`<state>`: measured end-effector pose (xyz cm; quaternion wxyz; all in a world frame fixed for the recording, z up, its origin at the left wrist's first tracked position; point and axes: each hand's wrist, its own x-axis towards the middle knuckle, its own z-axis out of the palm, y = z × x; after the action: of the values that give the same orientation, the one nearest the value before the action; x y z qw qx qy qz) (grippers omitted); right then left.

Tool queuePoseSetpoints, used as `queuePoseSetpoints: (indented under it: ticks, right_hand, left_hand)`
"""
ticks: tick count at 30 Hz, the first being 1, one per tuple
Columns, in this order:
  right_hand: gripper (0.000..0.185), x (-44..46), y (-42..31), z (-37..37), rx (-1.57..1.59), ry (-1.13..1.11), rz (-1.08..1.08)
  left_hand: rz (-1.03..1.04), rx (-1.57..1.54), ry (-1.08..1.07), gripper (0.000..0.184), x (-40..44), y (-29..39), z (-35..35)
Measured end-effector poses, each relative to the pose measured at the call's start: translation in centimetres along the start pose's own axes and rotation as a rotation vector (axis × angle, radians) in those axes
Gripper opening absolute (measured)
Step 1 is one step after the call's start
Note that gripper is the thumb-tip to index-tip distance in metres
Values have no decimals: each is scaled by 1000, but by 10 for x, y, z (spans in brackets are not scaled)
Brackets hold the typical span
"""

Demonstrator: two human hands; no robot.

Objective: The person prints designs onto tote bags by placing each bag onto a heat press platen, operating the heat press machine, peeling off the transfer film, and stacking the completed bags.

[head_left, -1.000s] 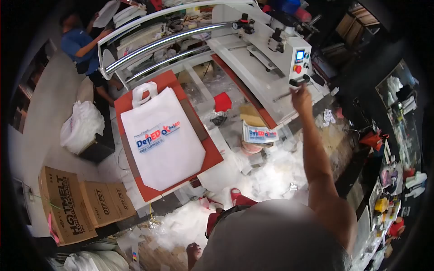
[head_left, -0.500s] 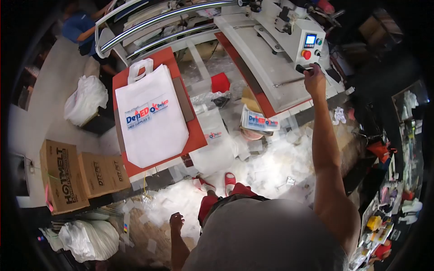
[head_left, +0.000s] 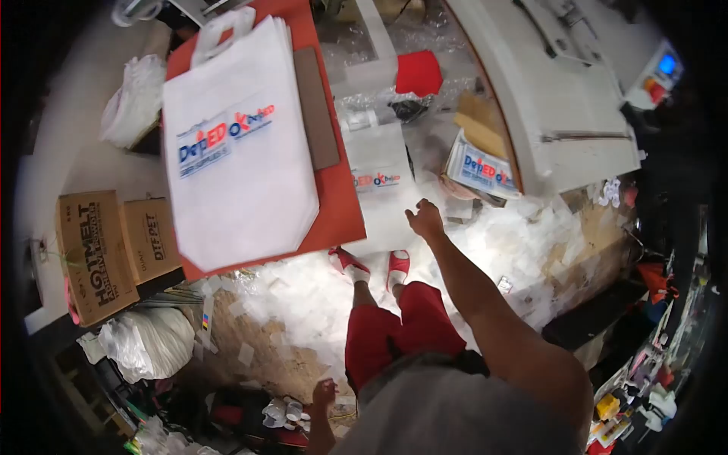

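White bags (head_left: 239,152) with a blue and red print lie stacked on the red platen (head_left: 345,216) at the upper left. My right hand (head_left: 426,218), fingers partly spread and nothing in them, is over the floor between the platen and the press. Beyond it, another printed white bag (head_left: 377,179) hangs or lies lower down. Printed sheets (head_left: 485,168) are stacked just right of that hand, under the press edge. My left hand (head_left: 324,392) hangs low near my leg, its fingers curled; whether it holds anything is too small to tell.
The heat press (head_left: 553,98) stands at the upper right, its control box (head_left: 654,80) at the far right. A red cloth (head_left: 418,73) lies between press and platen. Cardboard boxes (head_left: 98,254) and a white sack (head_left: 148,343) are at the left. White scraps (head_left: 531,250) cover the floor.
My right hand has left the press handle and moved down and left. The view has tilted down and nearer the bags. The other person has gone out of view.
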<state>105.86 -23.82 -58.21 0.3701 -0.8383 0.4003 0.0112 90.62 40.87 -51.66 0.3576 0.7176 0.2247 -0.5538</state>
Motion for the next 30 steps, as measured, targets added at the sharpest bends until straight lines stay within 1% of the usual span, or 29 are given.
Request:
queuePoseSetpoints:
  ticks: [1, 2, 3, 5, 6, 7, 9, 10, 11, 12, 13, 14, 15, 17, 18, 19, 21, 22, 23, 24, 25, 26, 27, 29, 30]
  right_hand:
    - [51, 15, 18, 28, -41, 13, 138]
    - [64, 28, 33, 52, -86, 26, 275]
    - [64, 38, 39, 70, -85, 10, 291]
    - [79, 51, 38, 90, -98, 58, 518]
    - [82, 58, 43, 98, -67, 12, 581]
    - [82, 61, 44, 107, -83, 59, 610]
    - [81, 67, 62, 123, -18, 117, 599]
    - [63, 68, 68, 130, -21, 184, 583]
    - [63, 64, 72, 131, -21, 179, 583]
    - [55, 62, 76, 129, 58, 186, 577]
    - [46, 61, 78, 123, 138, 198, 567]
    - [39, 56, 75, 114, 138, 232, 473]
    - [39, 53, 75, 104, 140, 242, 464]
    - [45, 43, 80, 83, 164, 66, 394]
    - [40, 39, 81, 75, 214, -16, 431]
    - [40, 33, 81, 70, 214, -8, 423]
    - [39, 13, 64, 42, 737, -137, 584]
    - [39, 2, 59, 28, 738, -133, 582]
    - [41, -11, 52, 11, 927, -231, 539]
    - [42, -25, 48, -4, 1112, -332, 489]
    - [46, -45, 54, -20, 1198, -364, 404]
    - [49, -69, 59, -33, 1284, -395, 326]
    - [48, -87, 45, -52, 1142, -360, 448]
    - [48, -117, 66, -69, 944, -493, 560]
    - [48, -118, 70, -64, 943, -500, 569]
  left_hand:
    - [67, -11, 69, 25, -18, 1, 13]
    - [-100, 14, 92, 26, -32, 25, 25]
    - [-171, -14, 65, 28, -31, 20, 25]
    - [-80, 86, 113, 28, -35, 16, 37]
    - [-102, 89, 119, 28, -38, 17, 43]
    - [-96, 71, 131, 28, -38, 20, 47]
    - [-101, 56, 147, 29, -34, 30, 49]
    - [-92, 42, 147, 29, -32, 36, 50]
    - [-76, 25, 145, 29, -30, 35, 50]
    - [-21, 8, 132, 30, -23, 38, 51]
    - [-12, 4, 131, 30, -20, 41, 50]
    - [9, 92, 119, 30, -13, 57, 51]
    - [30, 181, 108, 30, -6, 73, 54]
    - [86, 138, 133, 29, 12, 96, 60]
    - [147, 189, 128, 30, 26, 106, 61]
    - [208, 239, 125, 30, 40, 116, 62]
    - [227, 325, 148, 31, 67, 151, 69]
    - [235, 315, 143, 37, 88, 168, 72]
    - [241, 306, 137, 43, 110, 183, 73]
    - [190, -54, 47, 53, 120, 210, 75]
    - [130, -414, -44, 63, 128, 239, 78]
    - [103, -531, -72, 71, 143, 266, 78]
    - [72, -646, -100, 79, 158, 289, 80]
    - [104, -584, -248, 86, 185, 311, 87]
    - [233, -384, -330, 81, 202, 313, 97]
